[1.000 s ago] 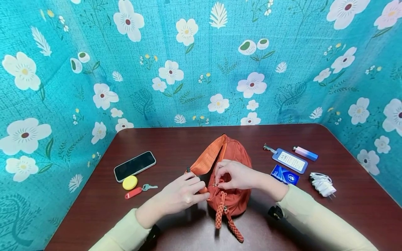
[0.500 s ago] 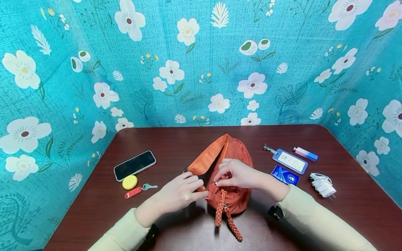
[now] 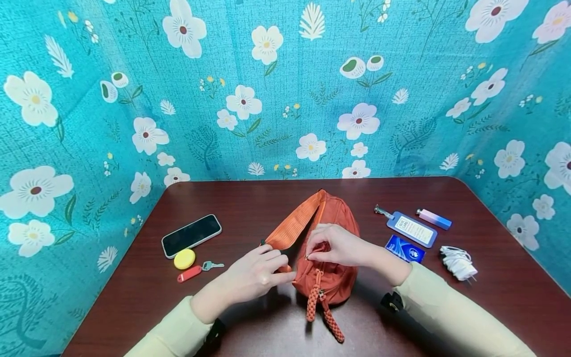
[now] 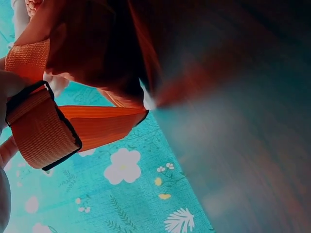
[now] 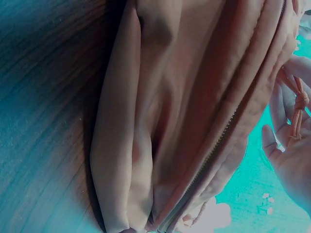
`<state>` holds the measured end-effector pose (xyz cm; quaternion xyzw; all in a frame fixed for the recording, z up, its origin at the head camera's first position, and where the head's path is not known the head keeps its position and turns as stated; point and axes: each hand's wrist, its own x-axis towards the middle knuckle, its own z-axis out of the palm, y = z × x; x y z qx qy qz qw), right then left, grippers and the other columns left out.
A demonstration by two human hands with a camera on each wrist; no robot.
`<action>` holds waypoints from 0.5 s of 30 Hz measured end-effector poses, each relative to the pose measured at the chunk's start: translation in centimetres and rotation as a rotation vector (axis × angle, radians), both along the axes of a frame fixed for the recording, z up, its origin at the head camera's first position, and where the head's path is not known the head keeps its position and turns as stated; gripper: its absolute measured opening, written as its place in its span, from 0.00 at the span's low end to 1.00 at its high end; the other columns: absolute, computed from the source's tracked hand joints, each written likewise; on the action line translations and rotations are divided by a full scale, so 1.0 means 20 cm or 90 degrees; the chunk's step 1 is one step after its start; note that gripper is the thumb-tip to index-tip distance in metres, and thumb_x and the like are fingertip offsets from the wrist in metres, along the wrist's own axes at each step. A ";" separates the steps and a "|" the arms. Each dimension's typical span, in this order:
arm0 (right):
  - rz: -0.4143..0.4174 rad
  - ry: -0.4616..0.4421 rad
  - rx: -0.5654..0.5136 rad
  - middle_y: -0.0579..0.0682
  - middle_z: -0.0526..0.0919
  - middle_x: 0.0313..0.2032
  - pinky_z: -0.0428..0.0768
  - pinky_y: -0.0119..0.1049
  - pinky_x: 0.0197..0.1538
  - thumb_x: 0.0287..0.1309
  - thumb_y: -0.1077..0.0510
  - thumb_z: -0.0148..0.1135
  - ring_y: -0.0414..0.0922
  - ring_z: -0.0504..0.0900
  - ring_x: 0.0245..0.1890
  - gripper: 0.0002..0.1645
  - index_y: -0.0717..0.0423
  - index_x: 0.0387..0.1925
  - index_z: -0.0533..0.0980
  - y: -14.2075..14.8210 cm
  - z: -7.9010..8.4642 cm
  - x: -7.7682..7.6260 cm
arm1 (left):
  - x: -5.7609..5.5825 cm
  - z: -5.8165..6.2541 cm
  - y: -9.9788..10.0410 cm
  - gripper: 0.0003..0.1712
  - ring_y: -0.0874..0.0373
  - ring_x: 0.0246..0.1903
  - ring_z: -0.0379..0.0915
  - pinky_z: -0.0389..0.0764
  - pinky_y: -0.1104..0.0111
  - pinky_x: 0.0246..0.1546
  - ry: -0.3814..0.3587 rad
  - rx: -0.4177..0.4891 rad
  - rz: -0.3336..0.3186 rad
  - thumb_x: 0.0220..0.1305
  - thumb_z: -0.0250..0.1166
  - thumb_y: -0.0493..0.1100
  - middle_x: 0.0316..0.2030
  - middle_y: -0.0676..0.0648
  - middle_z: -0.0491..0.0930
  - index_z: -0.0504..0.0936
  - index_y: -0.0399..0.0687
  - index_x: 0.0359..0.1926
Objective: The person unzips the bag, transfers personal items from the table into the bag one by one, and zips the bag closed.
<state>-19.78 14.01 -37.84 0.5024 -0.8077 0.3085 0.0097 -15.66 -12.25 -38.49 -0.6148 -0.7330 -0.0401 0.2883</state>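
The rust-red fabric bag (image 3: 340,280) lies under the right hand (image 3: 335,245), which seems to pinch a tiny metal zip pull (image 3: 307,257), mostly hidden; hand and pull have edged forward, so the work probably advances slightly. Beside it, the left hand (image 3: 257,270) grips the ribbed orange webbing strap (image 3: 295,223).

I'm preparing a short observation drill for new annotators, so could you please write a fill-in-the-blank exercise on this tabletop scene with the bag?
1. The phone lies on the same side of the bag as the person's ____ hand.
2. The round item beside the phone is ____ in colour.
3. The woven cord pulls at the bag's near end number ____.
4. The bundled cable and plug to the right of the bag are ____ in colour.

Missing words: left; yellow; two; white.
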 end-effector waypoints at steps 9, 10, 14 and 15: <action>-0.053 0.032 0.016 0.30 0.78 0.30 0.69 0.43 0.48 0.57 0.58 0.69 0.34 0.74 0.35 0.05 0.43 0.31 0.82 0.05 0.05 0.00 | 0.01 -0.01 -0.04 0.16 0.60 0.31 0.66 0.69 0.69 0.34 -0.032 -0.015 0.018 0.58 0.67 0.35 0.28 0.53 0.71 0.85 0.56 0.46; -0.060 0.033 0.018 0.30 0.78 0.30 0.69 0.42 0.48 0.57 0.58 0.69 0.34 0.73 0.35 0.05 0.43 0.31 0.82 0.05 0.06 0.00 | 0.02 -0.01 -0.04 0.17 0.60 0.31 0.67 0.69 0.69 0.35 -0.029 -0.016 0.019 0.57 0.67 0.35 0.28 0.53 0.72 0.85 0.56 0.46; -0.074 0.030 0.022 0.29 0.78 0.29 0.68 0.42 0.48 0.58 0.57 0.68 0.34 0.72 0.34 0.04 0.42 0.31 0.82 0.08 0.07 -0.02 | 0.02 -0.02 -0.04 0.18 0.60 0.31 0.68 0.70 0.69 0.34 -0.020 -0.021 0.026 0.56 0.67 0.35 0.29 0.53 0.74 0.85 0.55 0.48; -0.075 0.033 0.023 0.29 0.78 0.30 0.68 0.42 0.48 0.59 0.56 0.68 0.34 0.72 0.34 0.03 0.43 0.31 0.82 0.08 0.08 -0.02 | 0.02 -0.02 -0.04 0.18 0.60 0.32 0.68 0.70 0.69 0.34 -0.017 -0.024 0.028 0.57 0.67 0.35 0.30 0.53 0.74 0.85 0.56 0.48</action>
